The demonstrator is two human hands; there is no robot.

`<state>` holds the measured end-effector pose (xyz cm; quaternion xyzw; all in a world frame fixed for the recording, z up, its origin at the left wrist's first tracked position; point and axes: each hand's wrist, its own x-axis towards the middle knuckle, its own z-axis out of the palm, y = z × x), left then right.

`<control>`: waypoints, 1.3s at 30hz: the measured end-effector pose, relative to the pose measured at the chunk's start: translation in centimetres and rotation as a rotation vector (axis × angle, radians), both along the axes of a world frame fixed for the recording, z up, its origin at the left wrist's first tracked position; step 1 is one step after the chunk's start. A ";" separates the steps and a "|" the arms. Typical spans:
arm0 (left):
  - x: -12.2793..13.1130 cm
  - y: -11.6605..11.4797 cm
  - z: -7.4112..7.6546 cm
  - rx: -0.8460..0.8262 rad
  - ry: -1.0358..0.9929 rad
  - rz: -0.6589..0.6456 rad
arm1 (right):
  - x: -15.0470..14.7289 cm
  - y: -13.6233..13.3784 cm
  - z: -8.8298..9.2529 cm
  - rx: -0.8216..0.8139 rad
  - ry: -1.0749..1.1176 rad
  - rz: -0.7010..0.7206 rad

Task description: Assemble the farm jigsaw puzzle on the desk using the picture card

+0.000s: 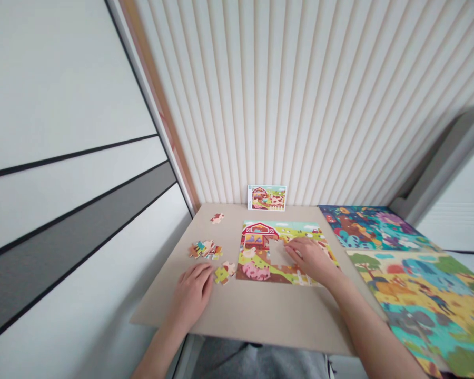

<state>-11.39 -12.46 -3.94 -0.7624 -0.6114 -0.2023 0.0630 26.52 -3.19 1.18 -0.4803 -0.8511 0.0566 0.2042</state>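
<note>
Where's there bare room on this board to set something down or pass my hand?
Bare board runs along the front, below the puzzle and between your forearms. Another patch sits back left, between the lone piece, the pile and the puzzle. It's crowded by your left hand, right up against two pieces, and under your right hand.

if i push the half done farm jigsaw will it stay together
Probably not as one sheet: the farm jigsaw looks like thin card held only by interlocking tabs, so it may flex and separate. The pieces around the gap seem likeliest to loosen. It looks light and flat, so it should slide readily on the beige board.
</note>
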 end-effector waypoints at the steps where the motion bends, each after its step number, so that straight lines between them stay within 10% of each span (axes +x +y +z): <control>1: -0.1 0.3 0.0 0.007 0.005 0.000 | 0.0 0.0 0.0 -0.006 -0.005 0.003; 14: -3.8 8.0 2.0 -0.107 0.122 0.012 | -0.3 -0.2 -0.7 -0.030 -0.037 0.023; 31: -1.8 9.8 1.6 -0.119 0.092 -0.301 | -0.5 -0.4 -0.3 -0.047 -0.036 0.042; 39: 1.8 10.1 4.4 0.042 0.224 -0.256 | -0.8 -0.8 0.1 -0.059 -0.023 0.012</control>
